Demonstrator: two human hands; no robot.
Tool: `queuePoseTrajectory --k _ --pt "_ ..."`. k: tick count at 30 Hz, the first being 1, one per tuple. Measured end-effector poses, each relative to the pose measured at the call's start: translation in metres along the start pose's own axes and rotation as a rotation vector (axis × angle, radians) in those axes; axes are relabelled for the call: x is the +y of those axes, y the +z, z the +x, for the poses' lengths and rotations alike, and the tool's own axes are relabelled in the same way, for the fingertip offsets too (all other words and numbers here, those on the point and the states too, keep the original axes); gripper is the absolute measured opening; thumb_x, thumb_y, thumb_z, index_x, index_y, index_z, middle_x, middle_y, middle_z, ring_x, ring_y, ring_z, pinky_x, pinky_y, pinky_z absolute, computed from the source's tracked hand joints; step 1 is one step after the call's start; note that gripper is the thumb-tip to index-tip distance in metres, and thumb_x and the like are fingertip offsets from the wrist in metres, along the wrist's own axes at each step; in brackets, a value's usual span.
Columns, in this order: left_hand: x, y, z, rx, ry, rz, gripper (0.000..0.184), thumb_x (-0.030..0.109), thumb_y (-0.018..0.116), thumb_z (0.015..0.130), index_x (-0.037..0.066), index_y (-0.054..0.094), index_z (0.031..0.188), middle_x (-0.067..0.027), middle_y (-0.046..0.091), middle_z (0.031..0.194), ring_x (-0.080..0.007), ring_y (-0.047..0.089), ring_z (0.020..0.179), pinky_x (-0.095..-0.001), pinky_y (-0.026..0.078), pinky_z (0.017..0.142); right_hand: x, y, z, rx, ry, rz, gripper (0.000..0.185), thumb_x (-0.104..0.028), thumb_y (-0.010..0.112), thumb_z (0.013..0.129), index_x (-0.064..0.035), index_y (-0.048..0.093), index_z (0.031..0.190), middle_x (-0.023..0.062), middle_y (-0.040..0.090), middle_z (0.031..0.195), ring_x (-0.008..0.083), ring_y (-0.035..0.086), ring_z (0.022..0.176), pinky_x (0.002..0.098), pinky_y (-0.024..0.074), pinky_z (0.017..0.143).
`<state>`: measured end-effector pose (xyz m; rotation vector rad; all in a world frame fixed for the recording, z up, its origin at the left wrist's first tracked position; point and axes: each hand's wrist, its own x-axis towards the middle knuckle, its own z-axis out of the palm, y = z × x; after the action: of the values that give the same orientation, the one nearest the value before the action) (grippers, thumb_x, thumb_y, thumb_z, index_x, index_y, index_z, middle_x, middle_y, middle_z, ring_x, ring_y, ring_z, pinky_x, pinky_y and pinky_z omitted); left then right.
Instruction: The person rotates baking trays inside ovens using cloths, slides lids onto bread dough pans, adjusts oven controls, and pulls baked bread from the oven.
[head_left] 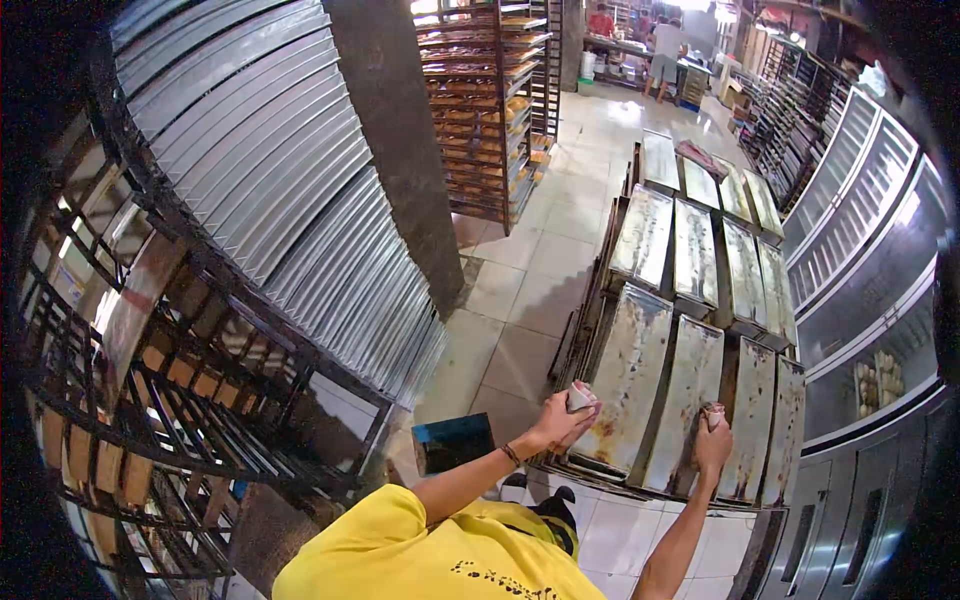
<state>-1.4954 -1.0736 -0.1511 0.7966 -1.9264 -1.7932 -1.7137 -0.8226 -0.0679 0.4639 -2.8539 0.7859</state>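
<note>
My left hand (567, 424) is closed around a bunched pale pinkish cloth (580, 398), over the near left corner of a long metal pan (628, 375) with brown stains. Whether the cloth touches the pan, I cannot tell. Farther right, my right hand (714, 445) grips a smaller pale cloth (712, 412) above the gap between a second stained pan (688, 400) and a third pan (750, 420). Several such long pans lie side by side in rows on a low stack in front of me.
On the left stands a dark metal rack (190, 245) with many thin metal trays (290, 180). A bread rack (480, 120) stands beyond the pillar (395, 130). A blue-topped box (453, 443) sits by my left arm. Steel cabinets (870, 270) line the right. People (665, 55) work far back.
</note>
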Motion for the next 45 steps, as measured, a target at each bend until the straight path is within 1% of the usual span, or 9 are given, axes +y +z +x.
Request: queuePoseTrajectory --k 6,12,14,18,20,21,26,27,45 --pt "0.017 -0.003 -0.006 0.015 0.021 0.001 0.044 0.025 0.075 0.084 0.001 0.060 0.117 -0.0156 0.070 0.102 -0.0241 0.069 0.094 -0.0366 0.053 0.082 -0.005 -0.003 0.000 -0.038 0.044 -0.001 0.030 -0.031 0.069 0.084 -0.0060 0.070 0.101 0.0219 0.069 0.090 0.0412 0.066 0.086 0.0492 0.0498 0.075" --pt "-0.003 -0.006 0.012 -0.033 -0.164 -0.254 0.040 0.029 0.066 0.091 0.002 0.058 0.119 -0.0169 0.069 0.105 -0.0274 0.068 0.097 -0.0391 0.052 0.083 0.013 0.010 0.013 -0.057 -0.005 -0.074 0.034 -0.033 0.068 0.085 -0.0015 0.069 0.098 0.0225 0.069 0.088 0.0419 0.066 0.084 0.0498 0.0503 0.074" --pt "0.048 -0.017 0.003 -0.066 -0.120 0.075 0.044 0.033 0.065 0.091 0.003 0.056 0.122 -0.0184 0.068 0.104 -0.0322 0.067 0.095 -0.0412 0.052 0.083 0.026 0.018 0.025 -0.076 -0.042 -0.118 0.035 -0.033 0.068 0.085 -0.0003 0.069 0.097 0.0234 0.069 0.087 0.0421 0.066 0.084 0.0498 0.0505 0.075" --pt "0.032 -0.003 0.011 -0.015 -0.043 0.232 0.045 0.034 0.067 0.091 0.003 0.057 0.122 -0.0162 0.067 0.106 -0.0291 0.066 0.096 -0.0377 0.050 0.083 0.011 0.018 0.038 -0.245 -0.119 -0.152 0.035 -0.034 0.065 0.086 0.0012 0.065 0.088 0.0278 0.066 0.081 0.0437 0.065 0.079 0.0511 0.0511 0.070" --pt "0.029 0.000 0.011 0.033 0.025 0.107 0.050 0.035 0.068 0.089 0.006 0.053 0.127 -0.0188 0.067 0.104 -0.0330 0.067 0.096 -0.0407 0.051 0.085 0.004 0.026 0.030 0.000 -0.164 -0.331 0.035 -0.034 0.064 0.086 0.0004 0.063 0.090 0.0272 0.066 0.079 0.0446 0.065 0.076 0.0525 0.0508 0.068" --pt "0.016 0.003 0.017 -0.032 -0.026 -0.101 0.049 0.032 0.071 0.087 0.005 0.054 0.125 -0.0170 0.067 0.105 -0.0290 0.067 0.095 -0.0378 0.051 0.085 -0.007 0.025 0.028 -0.003 -0.161 -0.327 0.035 -0.034 0.064 0.086 0.0004 0.063 0.090 0.0272 0.066 0.079 0.0446 0.065 0.076 0.0525 0.0508 0.068" --pt "0.040 -0.003 0.015 0.045 0.007 -0.007 0.046 0.022 0.074 0.085 0.003 0.055 0.123 -0.0130 0.069 0.104 -0.0220 0.067 0.096 -0.0340 0.051 0.085 -0.014 0.028 0.021 -0.073 0.042 -0.487 0.040 -0.034 0.067 0.084 0.0000 0.060 0.103 0.0269 0.066 0.081 0.0436 0.065 0.078 0.0531 0.0513 0.071" --pt "0.040 -0.004 0.017 0.028 0.015 -0.029 0.045 0.022 0.073 0.086 0.003 0.056 0.123 -0.0122 0.070 0.104 -0.0215 0.067 0.096 -0.0341 0.051 0.086 -0.032 0.019 0.021 -0.143 0.071 -0.441 0.044 -0.033 0.064 0.087 0.0005 0.058 0.116 0.0267 0.066 0.084 0.0430 0.064 0.080 0.0523 0.0506 0.071" --pt "0.018 0.004 0.023 0.095 0.083 -0.087 0.041 0.026 0.075 0.084 0.003 0.062 0.115 -0.0102 0.071 0.098 -0.0185 0.067 0.092 -0.0328 0.052 0.084 -0.028 0.020 0.019 -0.070 0.022 -0.413 0.038 -0.033 0.062 0.088 0.0034 0.060 0.100 0.0264 0.065 0.083 0.0444 0.064 0.078 0.0528 0.0499 0.070"
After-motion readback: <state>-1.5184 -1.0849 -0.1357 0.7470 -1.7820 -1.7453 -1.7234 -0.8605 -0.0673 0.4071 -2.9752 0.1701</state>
